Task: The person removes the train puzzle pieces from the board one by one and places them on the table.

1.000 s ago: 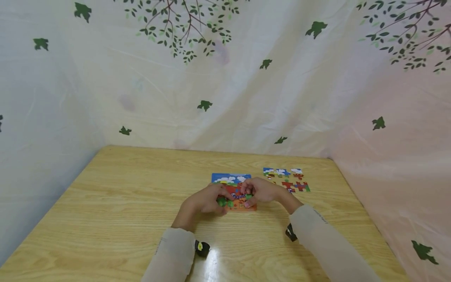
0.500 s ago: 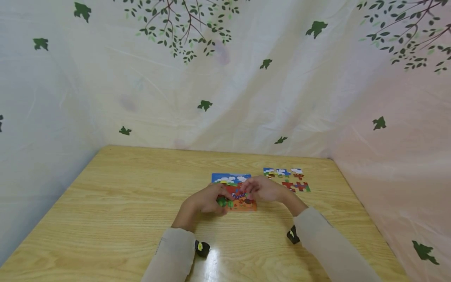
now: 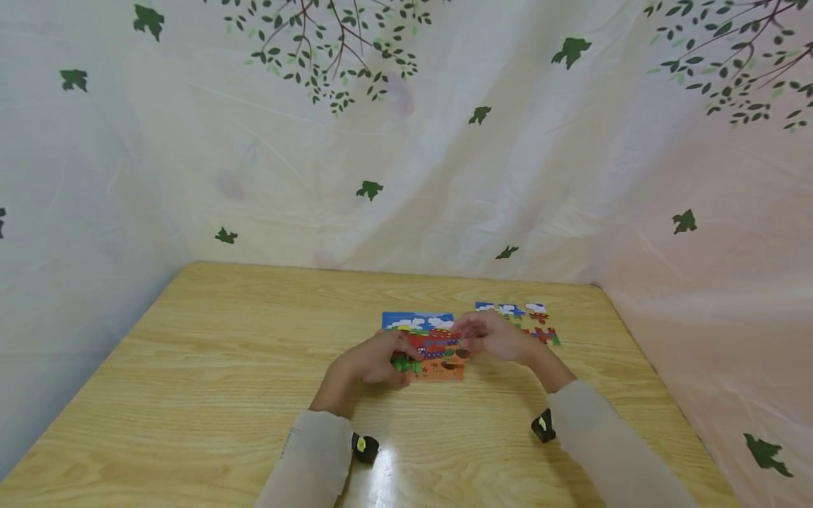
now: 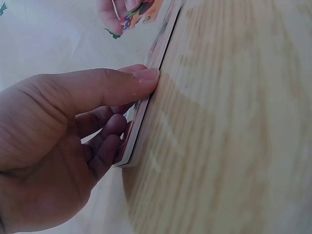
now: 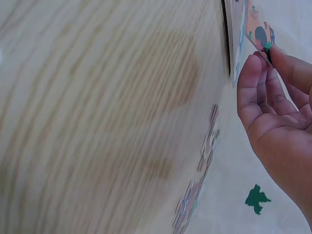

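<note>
A puzzle board [image 3: 417, 319] with a sky, clouds and red and orange ground lies flat on the table. My left hand [image 3: 376, 358] holds its near left side; in the left wrist view the thumb presses the edge of the board [image 4: 132, 141] and the other fingers curl on its top. Between thumb and fingers, my right hand [image 3: 500, 340] pinches an orange puzzle piece [image 5: 260, 35] with a dark oval and green bits. That piece is lifted off the board, over its right side. What lies beneath my left hand is hidden.
Loose puzzle pieces [image 3: 545, 336] lie on the wooden table [image 3: 267, 317] to the right of the board, some partly behind my right hand. A leaf-printed cloth [image 3: 305, 169] hangs behind and at both sides of the table.
My right hand has moved right and come up from the board's lower right part, with the orange puzzle piece now showing in its fingers. My left hand has stayed still.
</note>
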Demonstrator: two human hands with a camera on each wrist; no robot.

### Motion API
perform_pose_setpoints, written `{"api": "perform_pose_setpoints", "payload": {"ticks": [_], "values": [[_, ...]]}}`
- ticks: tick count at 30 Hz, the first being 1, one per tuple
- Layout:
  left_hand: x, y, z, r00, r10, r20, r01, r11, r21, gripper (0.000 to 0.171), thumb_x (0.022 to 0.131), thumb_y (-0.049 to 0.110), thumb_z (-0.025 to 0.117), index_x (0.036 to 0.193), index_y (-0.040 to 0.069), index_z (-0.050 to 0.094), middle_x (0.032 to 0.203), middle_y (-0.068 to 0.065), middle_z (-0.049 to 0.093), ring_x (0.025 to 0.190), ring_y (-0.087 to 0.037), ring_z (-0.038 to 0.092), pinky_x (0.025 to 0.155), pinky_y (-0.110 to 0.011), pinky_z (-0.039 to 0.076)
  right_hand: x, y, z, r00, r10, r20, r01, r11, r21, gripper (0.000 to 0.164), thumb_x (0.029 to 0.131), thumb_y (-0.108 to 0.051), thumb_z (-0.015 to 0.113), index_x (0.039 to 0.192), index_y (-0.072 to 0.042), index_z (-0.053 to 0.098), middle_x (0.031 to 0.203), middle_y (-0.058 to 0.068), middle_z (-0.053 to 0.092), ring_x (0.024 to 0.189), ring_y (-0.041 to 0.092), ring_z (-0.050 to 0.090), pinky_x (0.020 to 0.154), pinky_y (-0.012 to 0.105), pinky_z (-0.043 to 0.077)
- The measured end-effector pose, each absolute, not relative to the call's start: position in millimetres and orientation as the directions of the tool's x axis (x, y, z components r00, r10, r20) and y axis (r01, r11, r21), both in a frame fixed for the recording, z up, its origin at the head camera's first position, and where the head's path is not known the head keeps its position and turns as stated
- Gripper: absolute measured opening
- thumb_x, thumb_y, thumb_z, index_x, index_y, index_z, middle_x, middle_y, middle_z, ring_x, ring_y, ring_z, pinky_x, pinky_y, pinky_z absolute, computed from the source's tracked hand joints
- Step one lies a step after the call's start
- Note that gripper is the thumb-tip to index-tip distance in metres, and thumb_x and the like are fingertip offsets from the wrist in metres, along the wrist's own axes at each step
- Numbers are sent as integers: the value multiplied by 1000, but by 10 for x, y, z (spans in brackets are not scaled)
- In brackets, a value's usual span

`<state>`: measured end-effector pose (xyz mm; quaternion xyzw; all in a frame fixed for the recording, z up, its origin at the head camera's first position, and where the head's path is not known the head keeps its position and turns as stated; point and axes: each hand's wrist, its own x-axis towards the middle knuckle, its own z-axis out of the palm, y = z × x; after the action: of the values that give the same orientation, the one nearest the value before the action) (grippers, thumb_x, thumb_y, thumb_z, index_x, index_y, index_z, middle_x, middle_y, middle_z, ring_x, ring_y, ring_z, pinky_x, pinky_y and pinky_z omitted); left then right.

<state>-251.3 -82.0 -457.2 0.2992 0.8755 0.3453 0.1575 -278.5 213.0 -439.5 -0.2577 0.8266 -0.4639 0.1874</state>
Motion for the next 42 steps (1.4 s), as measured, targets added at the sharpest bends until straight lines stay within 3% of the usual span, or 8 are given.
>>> {"api": "perform_pose_setpoints", "payload": {"ticks": [17, 22, 30, 42], "values": [[-2502, -798, -4589, -781, 617, -99, 379, 593, 711, 34, 83, 11, 85, 116, 19, 78, 130, -2, 61, 125, -28, 47, 106, -47, 42, -2693, 2839, -4393, -855, -516, -47, -235, 466, -853, 33, 100, -4, 65, 131, 6, 62, 108, 20, 64, 93, 24, 66, 81, 40, 59], [-2491, -792, -4574, -777, 622, -99, 379, 587, 715, 34, 84, 11, 84, 116, 18, 78, 132, -4, 60, 126, -29, 47, 106, -48, 42, -2646, 3061, -4384, -876, -478, -65, -192, 471, -861, 35, 101, -5, 63, 132, 9, 59, 114, 24, 64, 98, 21, 65, 83, 38, 59], [-2499, -797, -4593, -783, 615, -96, 379, 592, 711, 32, 84, 12, 85, 115, 19, 78, 130, -3, 61, 125, -28, 47, 107, -48, 42, -2576, 3382, -4394, -904, -420, -77, -163, 506, -847, 31, 101, -7, 64, 129, 5, 62, 118, 21, 64, 101, 18, 64, 83, 35, 59], [-2504, -816, -4604, -786, 611, -93, 377, 594, 711, 32, 84, 13, 84, 115, 20, 78, 133, -4, 60, 127, -28, 47, 108, -48, 42, -2506, 3648, -4373, -912, -381, -154, -96, 561, -822, 35, 101, -6, 63, 132, 9, 59, 120, 23, 61, 104, 23, 61, 83, 34, 59]]}}
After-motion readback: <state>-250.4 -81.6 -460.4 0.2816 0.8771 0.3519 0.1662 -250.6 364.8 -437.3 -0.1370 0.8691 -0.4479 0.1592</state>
